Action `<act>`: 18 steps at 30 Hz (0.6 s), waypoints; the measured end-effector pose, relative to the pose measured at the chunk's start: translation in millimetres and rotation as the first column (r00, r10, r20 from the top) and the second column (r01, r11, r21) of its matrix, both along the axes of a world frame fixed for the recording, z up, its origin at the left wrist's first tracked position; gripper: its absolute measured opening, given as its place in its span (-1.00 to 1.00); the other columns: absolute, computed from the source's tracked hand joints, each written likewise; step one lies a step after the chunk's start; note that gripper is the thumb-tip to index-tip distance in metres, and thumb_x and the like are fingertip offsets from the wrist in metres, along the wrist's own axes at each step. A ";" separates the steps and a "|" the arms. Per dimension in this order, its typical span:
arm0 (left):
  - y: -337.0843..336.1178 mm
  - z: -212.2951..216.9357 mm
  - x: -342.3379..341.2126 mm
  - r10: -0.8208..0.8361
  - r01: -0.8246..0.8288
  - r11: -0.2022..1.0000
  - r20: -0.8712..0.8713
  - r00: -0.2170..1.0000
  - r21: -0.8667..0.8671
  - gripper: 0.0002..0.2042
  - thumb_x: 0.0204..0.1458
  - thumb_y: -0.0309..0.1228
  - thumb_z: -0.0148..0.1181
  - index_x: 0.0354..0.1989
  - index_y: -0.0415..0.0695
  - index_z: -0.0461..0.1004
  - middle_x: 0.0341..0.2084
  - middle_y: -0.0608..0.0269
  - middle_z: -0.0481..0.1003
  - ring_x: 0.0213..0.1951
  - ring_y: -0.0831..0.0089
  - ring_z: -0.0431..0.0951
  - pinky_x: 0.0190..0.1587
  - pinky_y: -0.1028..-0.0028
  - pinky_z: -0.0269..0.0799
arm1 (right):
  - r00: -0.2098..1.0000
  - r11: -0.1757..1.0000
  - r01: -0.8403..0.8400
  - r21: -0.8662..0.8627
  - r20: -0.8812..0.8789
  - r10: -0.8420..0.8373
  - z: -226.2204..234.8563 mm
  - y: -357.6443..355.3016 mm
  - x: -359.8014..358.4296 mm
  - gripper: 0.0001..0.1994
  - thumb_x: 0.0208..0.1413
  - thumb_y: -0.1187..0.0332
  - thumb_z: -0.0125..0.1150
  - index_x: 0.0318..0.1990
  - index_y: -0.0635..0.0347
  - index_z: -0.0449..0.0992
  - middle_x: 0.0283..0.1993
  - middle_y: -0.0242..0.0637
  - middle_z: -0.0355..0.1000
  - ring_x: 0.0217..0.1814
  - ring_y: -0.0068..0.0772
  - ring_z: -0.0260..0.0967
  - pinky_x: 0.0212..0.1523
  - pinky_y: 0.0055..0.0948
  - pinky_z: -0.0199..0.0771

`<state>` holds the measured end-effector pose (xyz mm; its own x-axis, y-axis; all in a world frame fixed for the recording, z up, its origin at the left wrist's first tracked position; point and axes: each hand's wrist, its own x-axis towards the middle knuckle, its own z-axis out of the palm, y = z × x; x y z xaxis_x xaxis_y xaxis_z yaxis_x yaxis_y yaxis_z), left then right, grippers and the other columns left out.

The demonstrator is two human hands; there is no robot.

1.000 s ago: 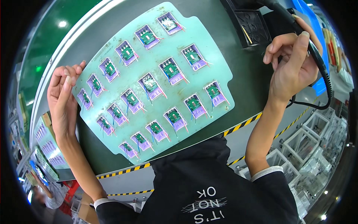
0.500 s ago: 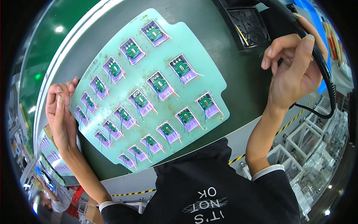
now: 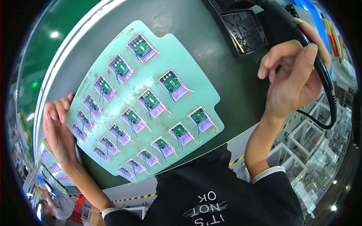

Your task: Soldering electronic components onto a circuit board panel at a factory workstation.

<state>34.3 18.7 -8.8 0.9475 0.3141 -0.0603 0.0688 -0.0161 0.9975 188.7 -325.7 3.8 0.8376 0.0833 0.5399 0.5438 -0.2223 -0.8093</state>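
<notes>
A pale green plate point(image 3: 193, 98) lies tilted on the dark green work surface. Several purple rectangular housings point(image 3: 185, 140) sit in it in rows, each with a small green circuit board point(image 3: 171, 83) and thin red, white and blue wires sticking out. At the plate's left edge, my left hand point(image 3: 58, 126) has its fingers curled against the rim, gripping it. My right hand point(image 3: 296, 77) is raised to the right of the plate, closed round a black corded tool point(image 3: 288, 19). Its thick cable loops down past the wrist; its working end is out of the picture.
A black tray point(image 3: 245, 34) with a thin yellowish stick point(image 3: 236, 40) stands at the top, between plate and right hand. Clear plastic boxes point(image 3: 313, 150) fill the lower right beyond the table edge. Another person point(image 3: 60, 205) is at the lower left, near further plates point(image 3: 52, 162).
Plate, tray and both hands appear slightly lower and further left, mostly because the view shifted. Both hands keep their grips.
</notes>
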 end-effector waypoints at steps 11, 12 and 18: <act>-3.6 -2.8 8.2 -0.017 0.014 0.995 -0.021 1.000 -0.103 -0.73 0.27 -0.26 -0.22 -0.50 -0.04 0.10 -0.59 0.32 0.16 -0.26 0.38 0.29 0.26 0.13 0.07 | 1.000 0.999 0.011 0.038 -0.018 -0.011 -9.5 -5.1 2.1 -0.60 0.36 0.25 -0.34 0.06 0.51 0.20 -0.68 -0.11 0.27 -0.82 -0.53 0.08 -0.79 -0.66 0.06; -1.1 -0.3 4.1 -0.004 0.004 0.995 -0.004 1.000 -0.104 -0.73 0.27 -0.26 -0.22 -0.50 -0.04 0.10 -0.59 0.32 0.16 -0.26 0.38 0.29 0.26 0.13 0.07 | 0.999 0.999 0.045 -0.031 -0.003 -0.045 -4.4 -6.3 2.6 -0.60 0.36 0.25 -0.35 0.07 0.50 0.18 -0.69 -0.11 0.26 -0.82 -0.54 0.07 -0.79 -0.66 0.07; -1.1 4.0 8.4 0.039 -0.039 0.962 -0.006 0.999 -0.270 -0.72 0.28 -0.28 -0.24 -0.52 -0.04 0.09 -0.61 0.32 0.15 -0.27 0.39 0.27 0.25 0.16 0.08 | 0.999 0.999 0.035 0.002 0.007 -0.035 -2.7 -5.2 4.9 -0.57 0.36 0.19 -0.37 0.08 0.48 0.16 -0.70 -0.14 0.25 -0.82 -0.54 0.06 -0.81 -0.66 0.05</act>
<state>42.8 17.6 -4.7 0.9347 0.3227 -0.1486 0.0649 0.2563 0.9644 193.6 -330.9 1.1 0.8362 0.0532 0.5459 0.5414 -0.2400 -0.8058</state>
